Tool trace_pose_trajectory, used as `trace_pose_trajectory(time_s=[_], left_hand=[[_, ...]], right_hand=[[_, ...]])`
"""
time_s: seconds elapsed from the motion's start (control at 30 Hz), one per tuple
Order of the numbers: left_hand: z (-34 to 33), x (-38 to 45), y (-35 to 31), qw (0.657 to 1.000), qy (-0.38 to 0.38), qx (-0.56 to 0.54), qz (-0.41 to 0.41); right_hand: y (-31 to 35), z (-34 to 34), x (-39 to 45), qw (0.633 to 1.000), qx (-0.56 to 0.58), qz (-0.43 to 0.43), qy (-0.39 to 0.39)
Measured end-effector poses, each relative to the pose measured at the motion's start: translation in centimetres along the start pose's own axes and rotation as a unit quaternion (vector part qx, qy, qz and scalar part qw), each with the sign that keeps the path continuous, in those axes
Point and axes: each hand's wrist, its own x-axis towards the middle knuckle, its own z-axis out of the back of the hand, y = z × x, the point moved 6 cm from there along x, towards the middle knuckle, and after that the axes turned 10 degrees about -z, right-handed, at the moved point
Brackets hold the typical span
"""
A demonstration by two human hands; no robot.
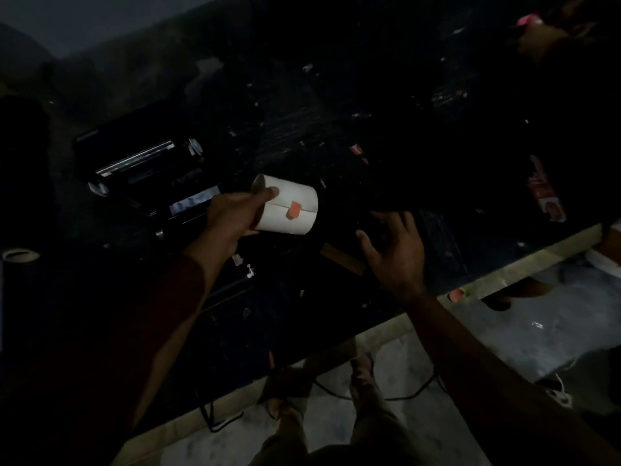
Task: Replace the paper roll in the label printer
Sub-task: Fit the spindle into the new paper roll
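The scene is very dark. A white paper roll [291, 205] with a small red sticker over its loose end is held above the black table, lying sideways. My left hand [235, 213] grips it at its left end, thumb on top. The black label printer [141, 163] stands open to the left of the roll, with a shiny metal bar across its inside. My right hand [395, 252] hovers to the right of the roll, fingers spread, holding nothing.
The black table [302, 314] is strewn with small scraps and labels. A tape roll [20, 255] lies at the far left. Its pale front edge [504, 275] runs diagonally; below it are the floor, cables and my feet. Another person's hand [537, 42] shows at top right.
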Motion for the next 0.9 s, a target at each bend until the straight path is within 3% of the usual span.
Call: trace_pose_trajectory(time_s=[0.17,0.27,0.7,0.9], left_hand=[[0.6,-4.1,0.6,0.985,0.009,-0.167,0.036],[0.8,-6.1,1.2,0.975,0.03,-0.212,0.054],[3.1,-10.2,1.7,0.965,0.033,-0.258,0.043],[4.0,-10.8,2.9,0.961,0.034,-0.27,0.047]], right_hand=[[10.7,0.5,-2.0,0.985,0.028,0.168,0.006],[14.1,0.5,-3.0,0.976,0.025,0.215,0.037],[17.3,1.1,-6.4,0.972,0.059,0.223,0.043],[17.3,1.0,-6.4,0.973,0.153,0.137,0.102]])
